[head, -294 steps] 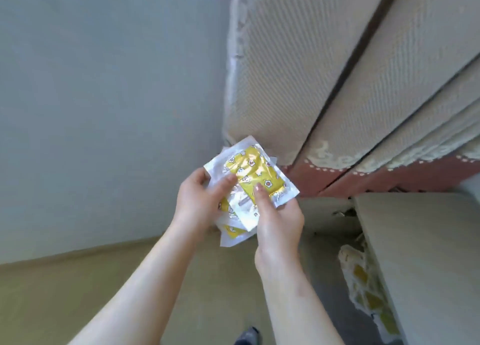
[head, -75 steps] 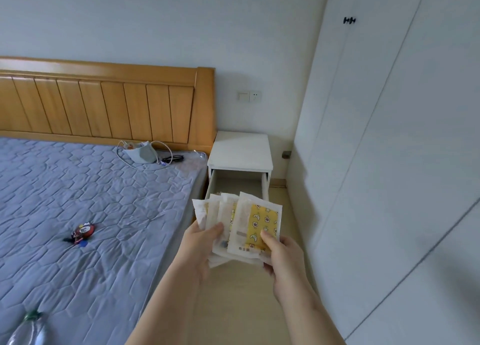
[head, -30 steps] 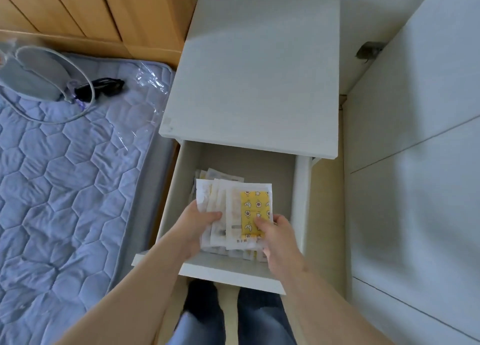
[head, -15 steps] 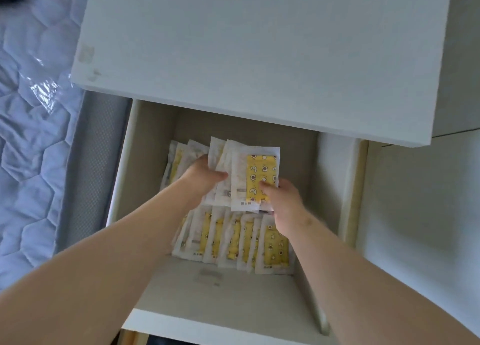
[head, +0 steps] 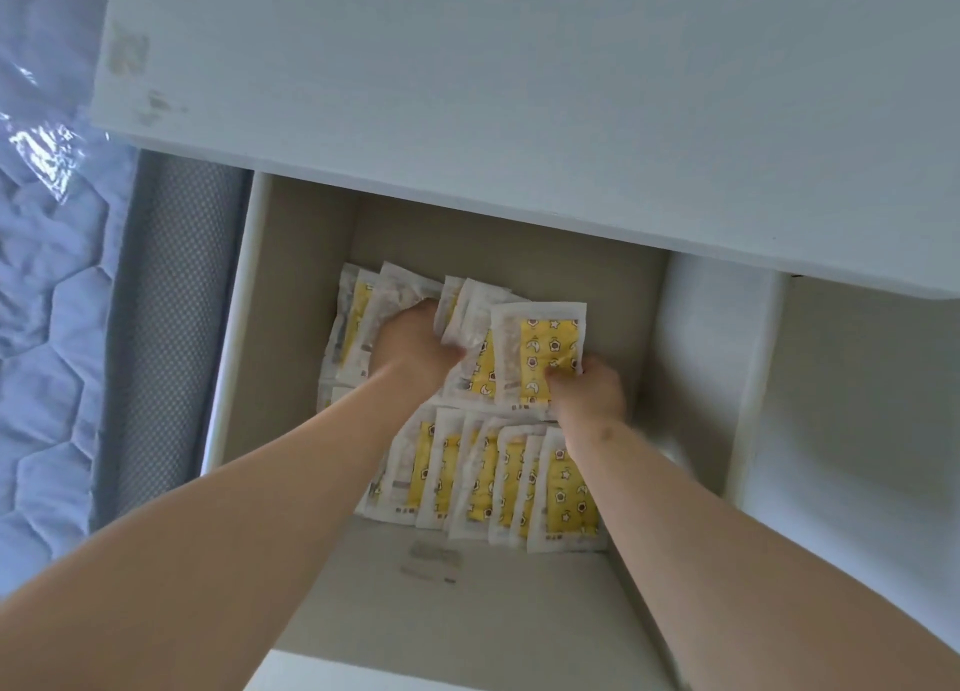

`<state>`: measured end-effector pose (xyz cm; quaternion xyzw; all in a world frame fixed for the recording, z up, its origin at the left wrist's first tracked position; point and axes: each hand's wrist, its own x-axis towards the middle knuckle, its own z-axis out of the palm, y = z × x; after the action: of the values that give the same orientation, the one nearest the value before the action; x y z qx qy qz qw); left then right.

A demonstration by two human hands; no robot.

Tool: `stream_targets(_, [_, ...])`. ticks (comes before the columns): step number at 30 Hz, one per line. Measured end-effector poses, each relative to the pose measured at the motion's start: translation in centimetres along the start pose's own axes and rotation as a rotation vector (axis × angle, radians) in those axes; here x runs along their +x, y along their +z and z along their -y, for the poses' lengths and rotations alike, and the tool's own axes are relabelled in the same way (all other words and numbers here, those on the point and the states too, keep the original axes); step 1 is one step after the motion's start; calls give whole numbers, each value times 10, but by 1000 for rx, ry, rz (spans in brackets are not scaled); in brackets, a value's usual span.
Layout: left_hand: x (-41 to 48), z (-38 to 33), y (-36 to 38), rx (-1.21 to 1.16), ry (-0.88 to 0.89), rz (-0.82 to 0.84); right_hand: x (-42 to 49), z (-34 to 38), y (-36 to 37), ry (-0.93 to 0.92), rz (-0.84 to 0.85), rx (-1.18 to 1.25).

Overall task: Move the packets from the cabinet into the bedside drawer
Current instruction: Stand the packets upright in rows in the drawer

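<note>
The bedside drawer [head: 711, 357] is pulled open under the white nightstand top [head: 519, 82]. Both hands are low inside it at the back, holding a fanned stack of white packets with yellow printed fronts [head: 540, 352]. My left hand [head: 410, 347] grips the stack's left part, my right hand [head: 589, 386] pinches its lower right corner. A row of several like packets [head: 498, 482] lies overlapped nearer the front. More packets [head: 353, 321] lie at the back left, partly under my left hand.
The bed's blue quilted mattress [head: 47, 300] and its grey side [head: 166, 316] run along the left. A white cabinet panel [head: 872, 430] stands to the right of the drawer. The drawer floor near the front [head: 457, 612] is bare.
The view has moved closer over the drawer. Both hands have lowered the held stack a little farther down toward the back of the drawer, still gripping it.
</note>
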<state>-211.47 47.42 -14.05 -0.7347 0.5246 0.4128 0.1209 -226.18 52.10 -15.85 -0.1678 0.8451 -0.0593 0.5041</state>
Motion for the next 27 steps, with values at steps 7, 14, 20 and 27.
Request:
stream_targets(7, [-2,5,-4,371,75,-102,-10,13,-7,-233,-166,-457])
stream_targets(14, [7,9,-4,527,389,-6,-6,17,-3,-332,-31,-460])
stream_targets(20, [10,10,16,578,398,-35,0,10,-8,-362,-78,-445])
stream_targets(27, [16,10,13,554,435,-57,2,3,-7,-318,-24,-453])
